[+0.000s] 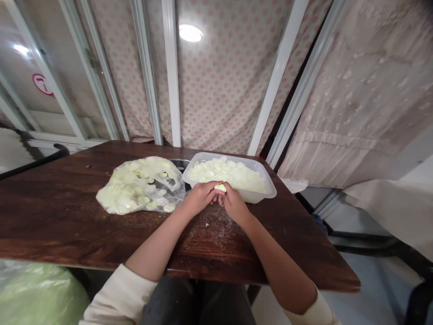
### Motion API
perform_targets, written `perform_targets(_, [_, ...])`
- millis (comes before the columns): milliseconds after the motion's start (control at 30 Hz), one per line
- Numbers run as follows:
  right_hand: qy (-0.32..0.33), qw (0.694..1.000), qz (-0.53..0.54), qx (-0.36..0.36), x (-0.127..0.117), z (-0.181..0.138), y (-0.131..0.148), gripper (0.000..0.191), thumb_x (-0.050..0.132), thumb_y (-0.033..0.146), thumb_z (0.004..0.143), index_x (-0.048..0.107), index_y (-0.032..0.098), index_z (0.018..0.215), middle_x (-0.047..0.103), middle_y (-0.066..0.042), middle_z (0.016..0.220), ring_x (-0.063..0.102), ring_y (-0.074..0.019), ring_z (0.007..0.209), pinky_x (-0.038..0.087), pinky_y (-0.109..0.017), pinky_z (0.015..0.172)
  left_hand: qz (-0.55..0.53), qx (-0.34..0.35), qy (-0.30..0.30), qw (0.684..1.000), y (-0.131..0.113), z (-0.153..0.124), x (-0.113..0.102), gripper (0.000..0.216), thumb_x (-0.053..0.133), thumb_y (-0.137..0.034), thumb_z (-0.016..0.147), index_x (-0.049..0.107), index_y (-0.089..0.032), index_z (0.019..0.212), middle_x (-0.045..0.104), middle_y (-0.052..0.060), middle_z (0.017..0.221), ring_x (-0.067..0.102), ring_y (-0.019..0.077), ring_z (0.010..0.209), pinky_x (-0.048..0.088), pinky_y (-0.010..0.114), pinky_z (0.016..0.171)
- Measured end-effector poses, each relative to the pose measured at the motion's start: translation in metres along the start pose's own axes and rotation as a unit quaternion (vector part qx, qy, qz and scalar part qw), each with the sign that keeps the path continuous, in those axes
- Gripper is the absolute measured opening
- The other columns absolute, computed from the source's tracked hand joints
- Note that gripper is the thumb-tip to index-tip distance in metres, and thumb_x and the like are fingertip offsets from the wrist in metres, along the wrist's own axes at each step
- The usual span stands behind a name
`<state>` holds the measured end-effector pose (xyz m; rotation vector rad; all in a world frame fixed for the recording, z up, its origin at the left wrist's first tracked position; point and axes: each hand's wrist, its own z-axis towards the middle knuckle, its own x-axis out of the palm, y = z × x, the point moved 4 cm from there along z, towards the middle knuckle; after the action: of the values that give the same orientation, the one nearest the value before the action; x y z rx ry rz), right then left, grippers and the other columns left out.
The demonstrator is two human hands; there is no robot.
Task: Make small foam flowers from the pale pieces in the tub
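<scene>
My left hand (pixel 202 195) and my right hand (pixel 233 201) meet in front of the white plastic tub, fingers closed together. Between their fingertips they hold a small pale yellow-green piece (pixel 220 188), soft-looking and petal-like; its exact kind is too small to make out. The tub (pixel 270 192) is heaped with many similar whitish pieces (pixel 226 172). To the left of my hands lies a clear plastic bag (pixel 174 192), holding more pale yellow-green pieces (pixel 130 185). Some fingers of each hand are hidden behind the others.
The dark brown wooden table (pixel 61 212) has crumbs and small bits scattered near its front. A dark round dish (pixel 181 164) shows partly behind the bag. A large bag of green material (pixel 40 293) sits below the left edge. Framed glass panels with a dotted curtain (pixel 230 90) stand behind.
</scene>
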<state>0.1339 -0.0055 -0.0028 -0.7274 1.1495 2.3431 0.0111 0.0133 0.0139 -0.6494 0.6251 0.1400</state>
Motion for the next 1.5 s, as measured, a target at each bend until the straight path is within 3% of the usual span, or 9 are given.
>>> perform_targets(167, [0.023, 0.992, 0.127, -0.002, 0.006, -0.004, 0.003, 0.010, 0.035, 0.024, 0.087, 0.042, 0.020, 0.093, 0.051, 0.003, 0.063, 0.049, -0.0114, 0.056, 0.040, -0.024, 0.054, 0.019, 0.005, -0.014, 1.000, -0.003, 0.000, -0.005, 0.023, 0.044, -0.024, 0.086, 0.063, -0.018, 0.097, 0.057, -0.004, 0.054, 0.053, 0.0073, 0.050, 0.043, 0.018, 0.055])
perform_targets(300, [0.039, 0.960, 0.276, -0.008, 0.011, -0.005, 0.006, 0.028, 0.032, 0.045, 0.087, 0.042, 0.020, 0.094, 0.049, 0.002, 0.063, 0.047, -0.0114, 0.054, 0.041, -0.025, 0.052, 0.015, 0.012, -0.019, 1.000, -0.005, 0.000, -0.006, 0.023, 0.043, -0.024, 0.086, 0.062, -0.018, 0.098, 0.057, -0.004, 0.055, 0.053, 0.0073, 0.050, 0.042, 0.018, 0.055])
perform_targets(400, [0.013, 0.945, 0.328, -0.001, 0.011, -0.002, 0.004, 0.042, 0.028, 0.058, 0.084, 0.045, 0.020, 0.087, 0.047, 0.003, 0.055, 0.046, -0.0119, 0.050, 0.040, -0.026, 0.051, 0.031, 0.027, -0.004, 0.999, -0.005, 0.000, -0.005, 0.024, 0.042, -0.024, 0.087, 0.060, -0.018, 0.102, 0.057, -0.003, 0.056, 0.053, 0.0076, 0.051, 0.042, 0.018, 0.055])
perform_targets(567, [-0.004, 0.921, 0.384, 0.064, 0.010, 0.003, 0.001, 0.033, 0.040, 0.047, 0.085, 0.047, 0.019, 0.069, 0.045, 0.004, 0.048, 0.043, -0.0098, 0.043, 0.038, -0.025, 0.049, 0.082, 0.045, 0.014, 0.996, -0.003, 0.000, -0.003, 0.026, 0.040, -0.024, 0.088, 0.057, -0.016, 0.105, 0.057, -0.003, 0.056, 0.054, 0.0087, 0.052, 0.041, 0.018, 0.054])
perform_targets(667, [0.013, 0.905, 0.416, 0.085, 0.012, 0.005, -0.001, 0.033, 0.041, 0.045, 0.085, 0.050, 0.018, 0.069, 0.046, 0.004, 0.048, 0.043, -0.0094, 0.043, 0.037, -0.024, 0.047, 0.108, 0.053, 0.021, 0.992, -0.003, 0.001, -0.003, 0.025, 0.039, -0.023, 0.088, 0.058, -0.015, 0.102, 0.058, -0.002, 0.057, 0.054, 0.0089, 0.053, 0.041, 0.018, 0.054])
perform_targets(1167, [-0.025, 0.868, 0.472, 0.154, 0.016, 0.004, -0.006, 0.034, 0.051, 0.046, 0.079, 0.045, 0.018, 0.059, 0.039, 0.007, 0.043, 0.041, -0.0083, 0.039, 0.034, -0.023, 0.043, 0.101, 0.034, 0.043, 0.993, 0.000, 0.002, 0.000, 0.023, 0.041, -0.026, 0.088, 0.061, -0.016, 0.086, 0.058, -0.001, 0.058, 0.053, 0.0086, 0.053, 0.039, 0.018, 0.055])
perform_targets(1500, [-0.041, 0.903, 0.390, 0.173, 0.011, 0.005, -0.011, 0.046, 0.045, 0.049, 0.080, 0.043, 0.018, 0.046, 0.033, 0.006, 0.033, 0.039, -0.0080, 0.033, 0.031, -0.023, 0.043, 0.082, 0.034, 0.055, 0.995, 0.000, 0.003, 0.004, 0.026, 0.040, -0.027, 0.088, 0.062, -0.014, 0.083, 0.056, -0.001, 0.056, 0.051, 0.0081, 0.052, 0.038, 0.018, 0.055])
